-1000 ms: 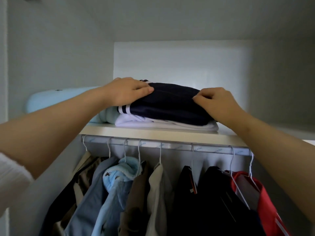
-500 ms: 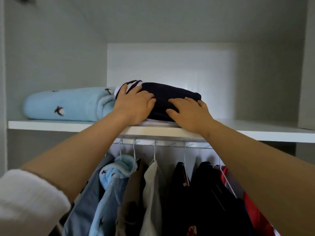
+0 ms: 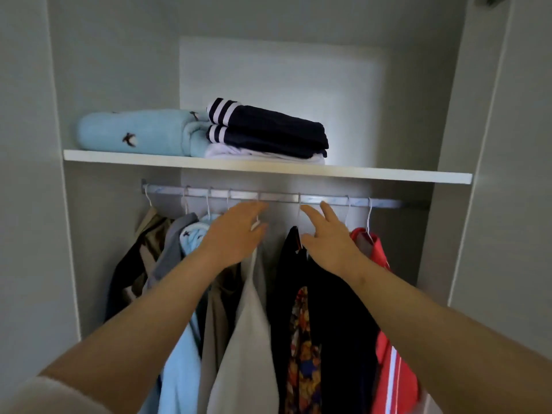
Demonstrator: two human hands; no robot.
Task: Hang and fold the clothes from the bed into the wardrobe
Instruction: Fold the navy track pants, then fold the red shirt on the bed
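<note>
A folded navy garment with white stripes point(image 3: 268, 130) lies on top of a folded white garment point(image 3: 263, 155) on the white wardrobe shelf point(image 3: 388, 174). A folded light-blue fleece point(image 3: 134, 135) sits beside them on the left. My left hand point(image 3: 236, 234) and my right hand point(image 3: 327, 237) hang in the air below the shelf, in front of the hanging rail point(image 3: 274, 197). Both hands have relaxed, straight fingers and hold nothing. Several garments hang on white hangers under the rail, among them a cream one point(image 3: 248, 339), a black one point(image 3: 337, 309) and a red one point(image 3: 391, 339).
The wardrobe's grey side walls point(image 3: 33, 204) frame the opening left and right. The right part of the shelf is bare. The right end of the rail point(image 3: 397, 203) carries no hanger.
Both hands have let go of the navy garment and dropped from the shelf to below the rail. The camera has pulled back, so more of the wardrobe shows.
</note>
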